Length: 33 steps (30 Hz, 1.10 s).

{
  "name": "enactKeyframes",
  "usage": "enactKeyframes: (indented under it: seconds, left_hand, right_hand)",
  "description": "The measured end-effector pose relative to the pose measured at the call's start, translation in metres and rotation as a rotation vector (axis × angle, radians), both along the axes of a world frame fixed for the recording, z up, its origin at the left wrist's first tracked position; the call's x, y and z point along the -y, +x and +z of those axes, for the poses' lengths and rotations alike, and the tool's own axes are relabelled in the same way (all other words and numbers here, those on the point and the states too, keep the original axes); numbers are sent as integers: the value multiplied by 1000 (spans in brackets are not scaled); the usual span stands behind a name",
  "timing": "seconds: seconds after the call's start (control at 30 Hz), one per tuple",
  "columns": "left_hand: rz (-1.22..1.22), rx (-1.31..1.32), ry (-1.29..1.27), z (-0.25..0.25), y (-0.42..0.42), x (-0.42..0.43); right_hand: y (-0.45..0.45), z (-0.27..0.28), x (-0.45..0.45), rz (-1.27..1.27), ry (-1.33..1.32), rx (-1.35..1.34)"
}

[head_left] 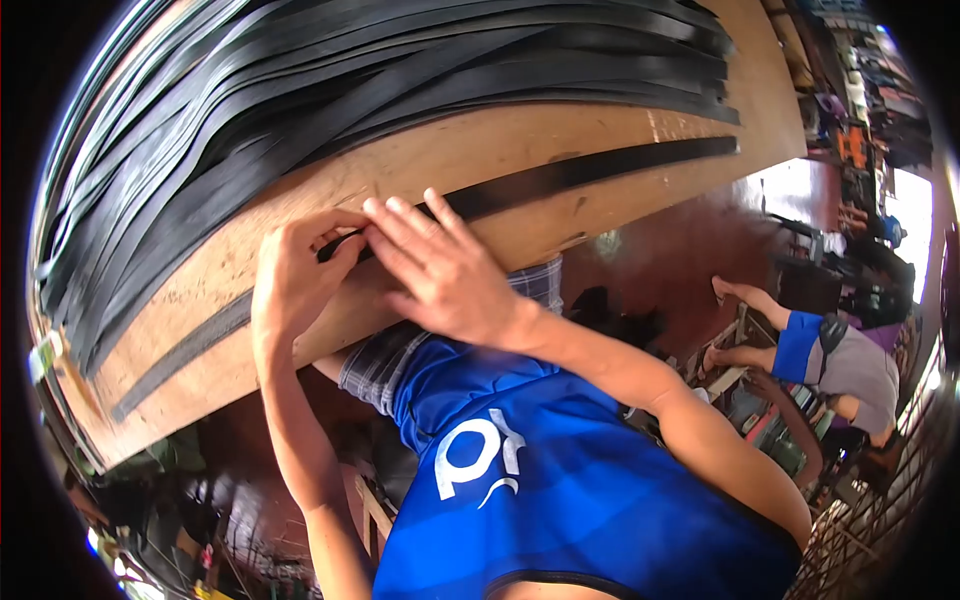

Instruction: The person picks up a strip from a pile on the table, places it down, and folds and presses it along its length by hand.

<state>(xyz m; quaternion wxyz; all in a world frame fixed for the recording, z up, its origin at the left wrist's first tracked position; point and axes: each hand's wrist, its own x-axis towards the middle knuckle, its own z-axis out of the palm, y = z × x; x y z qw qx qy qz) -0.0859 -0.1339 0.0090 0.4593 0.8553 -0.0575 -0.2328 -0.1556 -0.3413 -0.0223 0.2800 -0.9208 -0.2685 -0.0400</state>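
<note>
A long, flat black strip [590, 176], which looks like rubber or leather, lies along the near side of a wooden tabletop [640, 130]. My left hand [295, 275] is closed over the middle of this strip, thumb and curled fingers pinching at its dark edge. Beside it, my right hand [440, 265] rests over the strip with its fingers stretched out, the fingertips close to my left fingers. Both hands hide the part of the strip beneath them. Many similar black strips [400, 70] lie in a thick, overlapping layer across the far side of the tabletop.
The tabletop's near edge runs just in front of my body. A person [850, 370] in a grey top and blue shorts is low at the right, by wooden furniture. Cluttered shelves [860, 150] line the far right, and a reddish floor [670, 250] shows below the table.
</note>
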Motion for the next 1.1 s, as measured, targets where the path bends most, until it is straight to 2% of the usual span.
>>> enactKeyframes:
  seconds: [0.2, 0.33, 0.63, 1.1]
  left_hand:
    - [54, -120, 32, 7, -1, 1]
    - [61, -149, 38, 12, -1, 3]
    - [74, -152, 3, 6, -2, -2]
    - [105, -155, -27, 0, -3, -4]
  right_hand:
    - [-14, -10, 9, -161, 13, -40]
    - [-14, -6, 49, -288, -119, -29]
    - [-14, -14, 184, -635, -278, 42]
    - [19, -20, 400, -1115, -360, -101]
